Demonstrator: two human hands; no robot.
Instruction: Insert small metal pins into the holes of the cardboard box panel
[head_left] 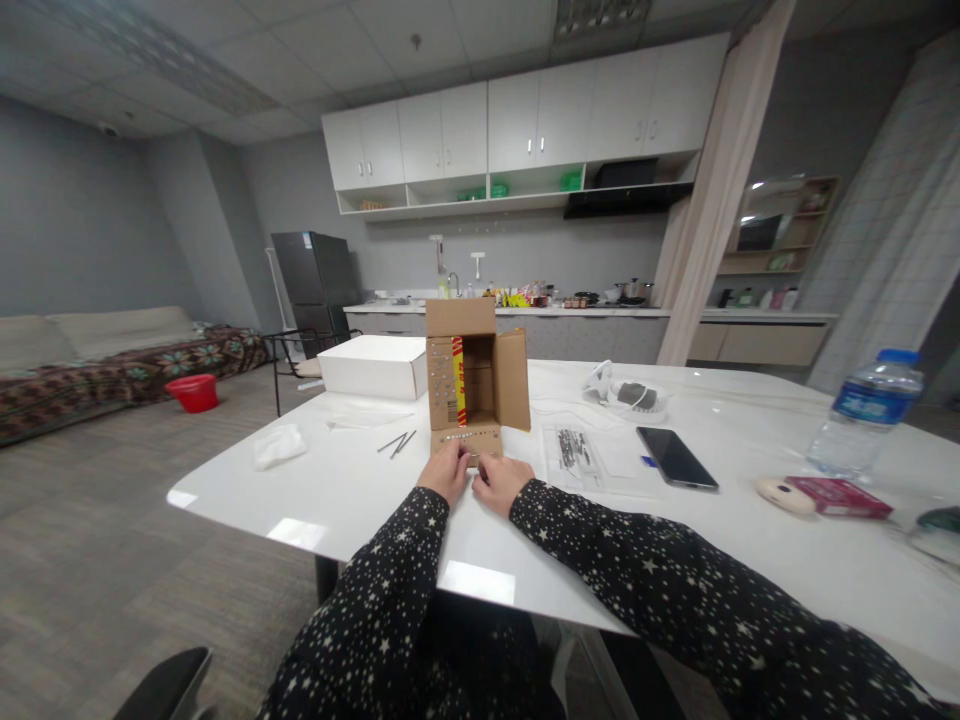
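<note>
A small brown cardboard box (474, 378) lies on its side on the white table (360, 490), its opening facing me and its flaps spread. My left hand (446, 472) and my right hand (499, 482) rest side by side at the box's bottom flap (465, 440), fingers curled and pressed against its front edge. A row of small pale dots runs along that flap and up the left flap. Red and yellow tape marks the box's left inner edge. What the fingertips pinch, if anything, is too small to make out.
On the table: a white box (373, 366) behind left, a crumpled tissue (278, 445), thin metal rods (397, 442), a clear bag of small parts (576, 452), a black phone (676, 458), a white headset (626, 395), a water bottle (864, 412), a red packet (840, 497). Kitchen counter behind.
</note>
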